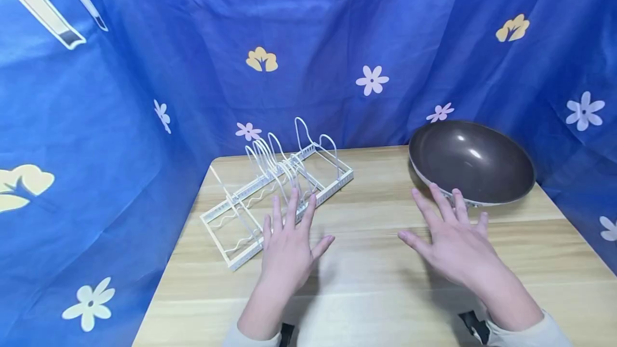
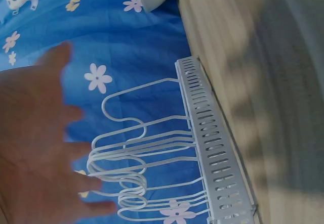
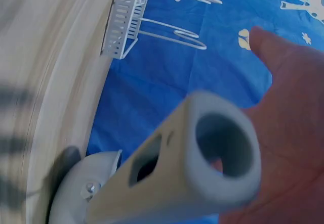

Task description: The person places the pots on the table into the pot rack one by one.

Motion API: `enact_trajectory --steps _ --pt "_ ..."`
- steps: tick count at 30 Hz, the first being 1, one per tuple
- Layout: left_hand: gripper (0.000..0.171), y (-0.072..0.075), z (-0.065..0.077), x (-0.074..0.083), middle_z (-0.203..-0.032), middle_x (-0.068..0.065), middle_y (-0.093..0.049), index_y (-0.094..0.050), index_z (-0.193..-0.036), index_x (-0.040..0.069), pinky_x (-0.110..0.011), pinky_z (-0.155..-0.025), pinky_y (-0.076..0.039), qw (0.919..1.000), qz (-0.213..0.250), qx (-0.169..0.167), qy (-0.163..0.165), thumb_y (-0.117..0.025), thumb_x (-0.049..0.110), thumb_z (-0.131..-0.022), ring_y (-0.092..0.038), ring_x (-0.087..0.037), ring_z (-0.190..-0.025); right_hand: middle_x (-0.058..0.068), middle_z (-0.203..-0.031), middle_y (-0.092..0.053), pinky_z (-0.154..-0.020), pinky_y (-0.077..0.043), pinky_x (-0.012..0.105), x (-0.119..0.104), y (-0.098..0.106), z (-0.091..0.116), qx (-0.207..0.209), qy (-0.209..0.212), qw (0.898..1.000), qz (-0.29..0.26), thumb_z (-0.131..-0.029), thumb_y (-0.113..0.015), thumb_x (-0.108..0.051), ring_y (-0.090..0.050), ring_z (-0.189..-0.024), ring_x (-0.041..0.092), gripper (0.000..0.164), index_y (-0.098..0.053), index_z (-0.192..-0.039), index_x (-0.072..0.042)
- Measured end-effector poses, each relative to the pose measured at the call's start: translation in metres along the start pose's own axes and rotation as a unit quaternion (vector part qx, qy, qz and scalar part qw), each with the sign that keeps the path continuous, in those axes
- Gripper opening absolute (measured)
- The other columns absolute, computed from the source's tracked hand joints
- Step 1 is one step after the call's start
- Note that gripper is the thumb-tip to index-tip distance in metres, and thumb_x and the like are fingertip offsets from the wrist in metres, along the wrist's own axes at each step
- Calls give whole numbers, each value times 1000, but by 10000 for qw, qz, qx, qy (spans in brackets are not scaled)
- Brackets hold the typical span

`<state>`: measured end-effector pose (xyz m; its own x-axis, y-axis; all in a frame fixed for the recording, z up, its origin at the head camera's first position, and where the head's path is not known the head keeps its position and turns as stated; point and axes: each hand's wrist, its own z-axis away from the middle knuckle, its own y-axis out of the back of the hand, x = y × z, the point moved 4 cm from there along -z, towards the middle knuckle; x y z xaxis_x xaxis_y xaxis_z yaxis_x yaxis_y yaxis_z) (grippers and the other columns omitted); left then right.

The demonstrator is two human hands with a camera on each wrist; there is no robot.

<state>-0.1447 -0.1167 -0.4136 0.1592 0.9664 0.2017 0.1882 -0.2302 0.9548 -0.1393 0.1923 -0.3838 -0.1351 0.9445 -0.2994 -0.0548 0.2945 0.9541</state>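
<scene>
Probably hefty, rigid: round dark-lined metal wok (image 1: 469, 162); hold by beige hollow handle (image 3: 172, 173). Left grip (image 1: 287, 250), right grip (image 1: 455, 245) spread.

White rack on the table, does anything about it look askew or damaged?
Slightly: the white rack sits slanted to the table's edges, and its wire loops are unevenly spaced, several bunched together while others stand apart. I see no breakage, though the left hand hides part in the head view.
</scene>
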Motion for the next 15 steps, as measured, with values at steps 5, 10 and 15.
enact_trajectory --steps 5,10,15 --pt "88 6 -1 10 -174 -12 -40 -36 -170 26 -69 -119 -45 9968 194 696 -330 -64 70 -99 -42 -46 -157 22 -183 -2 -109 -12 99 16 2 -3 173 -157 9995 -209 -96 -53 -85 -3 -155 76 103 -9 -175 -35" --pt "90 5 -5 24 -169 -12 -47 -37 -169 21 -64 -118 -49 9917 924 723 -522 -71 63 -97 -52 -42 -151 30 -180 -8 -111 -19 95 34 6 -2 475 -208 9973 -520 -94 -66 -77 -13 -151 79 110 -10 -176 -29" --pt "88 -4 -4 44 -168 -12 -49 -36 -168 16 -61 -124 -46 9765 2100 80 -481 -72 58 -99 -52 -37 -151 38 -172 -19 -109 -33 88 57 4 -3 676 -311 9938 -820 -97 -70 -69 -31 -148 70 108 -17 -174 -16"
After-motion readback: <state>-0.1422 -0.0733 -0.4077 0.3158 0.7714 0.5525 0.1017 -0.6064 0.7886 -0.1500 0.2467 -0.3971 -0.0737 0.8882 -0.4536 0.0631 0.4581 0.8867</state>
